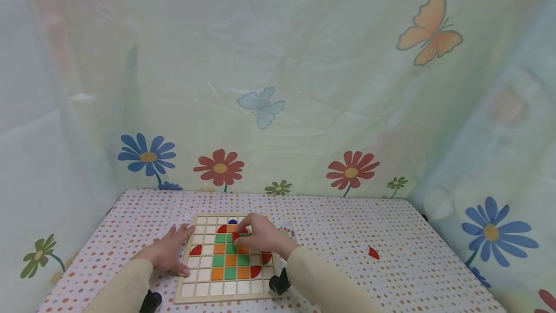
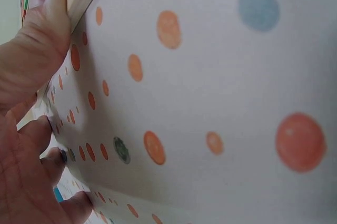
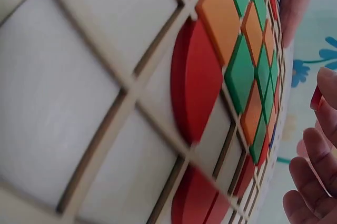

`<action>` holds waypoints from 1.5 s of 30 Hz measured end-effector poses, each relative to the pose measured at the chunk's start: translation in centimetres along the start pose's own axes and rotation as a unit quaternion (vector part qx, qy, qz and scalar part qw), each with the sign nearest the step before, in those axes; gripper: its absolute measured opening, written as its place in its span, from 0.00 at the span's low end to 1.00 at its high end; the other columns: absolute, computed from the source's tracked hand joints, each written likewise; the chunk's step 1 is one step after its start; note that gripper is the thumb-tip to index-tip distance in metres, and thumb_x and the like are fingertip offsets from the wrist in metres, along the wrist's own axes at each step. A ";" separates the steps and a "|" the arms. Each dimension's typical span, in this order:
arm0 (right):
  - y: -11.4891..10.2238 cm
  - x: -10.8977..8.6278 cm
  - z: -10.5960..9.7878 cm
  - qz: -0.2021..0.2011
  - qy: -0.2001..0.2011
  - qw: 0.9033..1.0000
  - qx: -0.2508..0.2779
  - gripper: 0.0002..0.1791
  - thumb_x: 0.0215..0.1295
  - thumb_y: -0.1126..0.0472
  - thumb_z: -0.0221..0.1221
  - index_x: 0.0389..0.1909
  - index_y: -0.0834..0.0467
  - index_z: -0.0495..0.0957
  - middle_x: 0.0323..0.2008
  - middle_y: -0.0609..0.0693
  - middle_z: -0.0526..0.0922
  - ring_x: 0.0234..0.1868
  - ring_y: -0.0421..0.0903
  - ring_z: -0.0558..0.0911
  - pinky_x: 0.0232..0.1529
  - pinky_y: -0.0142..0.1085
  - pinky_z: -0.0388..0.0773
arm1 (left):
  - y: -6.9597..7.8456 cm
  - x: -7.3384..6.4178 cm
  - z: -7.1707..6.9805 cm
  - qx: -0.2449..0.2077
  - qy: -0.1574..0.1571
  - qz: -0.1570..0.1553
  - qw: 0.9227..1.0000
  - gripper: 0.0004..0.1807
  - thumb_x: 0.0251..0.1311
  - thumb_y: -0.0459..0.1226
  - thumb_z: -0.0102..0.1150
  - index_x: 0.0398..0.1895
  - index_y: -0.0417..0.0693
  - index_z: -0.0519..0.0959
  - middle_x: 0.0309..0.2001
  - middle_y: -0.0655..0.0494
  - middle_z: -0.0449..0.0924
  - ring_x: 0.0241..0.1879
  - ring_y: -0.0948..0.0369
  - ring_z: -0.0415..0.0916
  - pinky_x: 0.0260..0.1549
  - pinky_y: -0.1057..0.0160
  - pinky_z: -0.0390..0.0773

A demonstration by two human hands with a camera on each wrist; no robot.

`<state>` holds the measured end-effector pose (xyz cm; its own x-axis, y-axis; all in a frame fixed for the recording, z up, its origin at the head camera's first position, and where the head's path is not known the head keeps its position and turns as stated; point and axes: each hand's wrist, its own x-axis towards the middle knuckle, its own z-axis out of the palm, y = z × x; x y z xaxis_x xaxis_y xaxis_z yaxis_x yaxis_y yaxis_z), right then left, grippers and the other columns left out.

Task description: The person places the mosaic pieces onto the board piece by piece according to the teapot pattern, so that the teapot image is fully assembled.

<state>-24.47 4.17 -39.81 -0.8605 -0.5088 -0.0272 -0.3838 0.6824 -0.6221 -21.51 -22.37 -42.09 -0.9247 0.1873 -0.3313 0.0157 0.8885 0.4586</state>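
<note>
A wooden grid board [image 1: 208,299] lies on the table, with orange tiles [image 1: 217,273] and green tiles [image 1: 230,272] set in its middle squares. Several red curved-edge tiles [image 1: 255,271] sit around them, and a blue tile [image 1: 232,221] is at the far side. My left hand [image 1: 164,251] rests along the board's left edge, fingers spread and thumb on the frame. Over the upper part of the board, my right hand [image 1: 262,235] pinches a small red tile [image 3: 316,98] between thumb and fingers. That hand hides some squares beneath it.
A loose red tile [image 1: 374,253] lies on the dotted tablecloth [image 1: 330,235] to the right. Behind the right hand, a patterned sheet [image 1: 287,229] is partly hidden. A flowered curtain [image 1: 299,134] encloses the table at the back and sides.
</note>
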 end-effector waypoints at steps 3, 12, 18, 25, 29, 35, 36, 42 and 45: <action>-0.7 0.4 0.6 0.002 -0.010 1.000 0.007 0.07 0.63 0.57 0.71 0.40 0.53 0.88 0.47 0.46 0.84 0.51 0.45 0.81 0.54 0.39 0.83 | 0.1 0.1 -0.1 -0.005 -0.002 -0.006 1.000 0.62 0.41 0.44 0.83 0.79 0.41 0.57 0.80 0.32 0.47 0.79 0.30 0.36 0.70 0.20 0.45; -2.5 2.0 2.6 -0.011 -0.034 0.999 -0.020 0.10 0.61 0.57 0.73 0.40 0.56 0.90 0.44 0.44 0.86 0.48 0.41 0.81 0.50 0.30 0.81 | 0.1 -0.1 0.0 -0.006 0.002 0.003 1.000 0.61 0.41 0.43 0.83 0.79 0.40 0.58 0.80 0.31 0.48 0.79 0.29 0.36 0.69 0.20 0.45; -3.7 2.9 3.8 -0.016 -0.039 0.995 -0.090 0.09 0.60 0.56 0.73 0.38 0.56 0.89 0.38 0.45 0.83 0.38 0.36 0.73 0.42 0.27 0.77 | 0.0 -0.1 0.1 -0.005 0.002 0.010 1.000 0.60 0.41 0.42 0.83 0.78 0.39 0.58 0.79 0.29 0.48 0.78 0.28 0.37 0.68 0.19 0.45; -4.9 3.7 4.7 -0.005 -0.038 0.986 -0.160 0.09 0.60 0.54 0.73 0.35 0.54 0.89 0.30 0.43 0.82 0.37 0.39 0.71 0.52 0.32 0.75 | -0.1 0.1 0.1 0.004 0.003 0.010 1.000 0.60 0.41 0.42 0.83 0.78 0.39 0.58 0.79 0.30 0.48 0.78 0.28 0.37 0.68 0.19 0.47; -5.4 4.1 5.0 -0.002 -0.042 0.982 -0.187 0.09 0.60 0.53 0.73 0.33 0.54 0.89 0.27 0.41 0.81 0.36 0.38 0.71 0.54 0.33 0.74 | -0.1 0.0 0.1 0.002 0.004 0.005 1.000 0.60 0.41 0.42 0.83 0.78 0.40 0.59 0.79 0.30 0.48 0.78 0.29 0.37 0.68 0.19 0.46; -5.6 4.3 5.5 0.002 -0.040 0.976 -0.212 0.10 0.59 0.51 0.74 0.31 0.52 0.89 0.26 0.41 0.78 0.35 0.38 0.70 0.47 0.31 0.73 | 0.0 -0.1 0.1 -0.008 0.002 0.002 1.000 0.59 0.41 0.41 0.83 0.78 0.41 0.59 0.80 0.31 0.48 0.79 0.29 0.36 0.68 0.19 0.45; -5.6 4.3 5.6 0.000 -0.039 0.975 -0.220 0.10 0.58 0.50 0.74 0.30 0.52 0.89 0.26 0.41 0.78 0.35 0.38 0.70 0.47 0.31 0.73 | 0.0 -0.1 0.1 -0.008 0.002 0.002 1.000 0.59 0.41 0.41 0.83 0.78 0.41 0.59 0.80 0.31 0.48 0.79 0.29 0.37 0.68 0.19 0.46; -5.8 4.3 5.8 -0.007 -0.034 0.968 -0.249 0.12 0.58 0.48 0.75 0.30 0.52 0.88 0.25 0.41 0.78 0.34 0.38 0.70 0.50 0.32 0.74 | -0.2 0.0 0.1 -0.009 0.002 0.006 1.000 0.60 0.41 0.41 0.83 0.78 0.40 0.59 0.80 0.31 0.48 0.79 0.29 0.37 0.68 0.19 0.46; -6.0 4.1 5.7 -0.004 -0.035 0.969 -0.246 0.12 0.58 0.48 0.74 0.31 0.52 0.89 0.25 0.41 0.78 0.33 0.38 0.70 0.54 0.33 0.73 | -0.2 0.1 0.1 -0.010 0.001 0.008 1.000 0.60 0.41 0.41 0.83 0.78 0.40 0.58 0.80 0.31 0.48 0.79 0.29 0.37 0.68 0.19 0.45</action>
<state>-23.81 -4.97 -40.64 -0.8387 -0.5376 -0.0874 -0.5183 0.8370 -0.1753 -21.55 -22.48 -42.30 -0.9252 0.2006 -0.3220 0.0230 0.8768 0.4803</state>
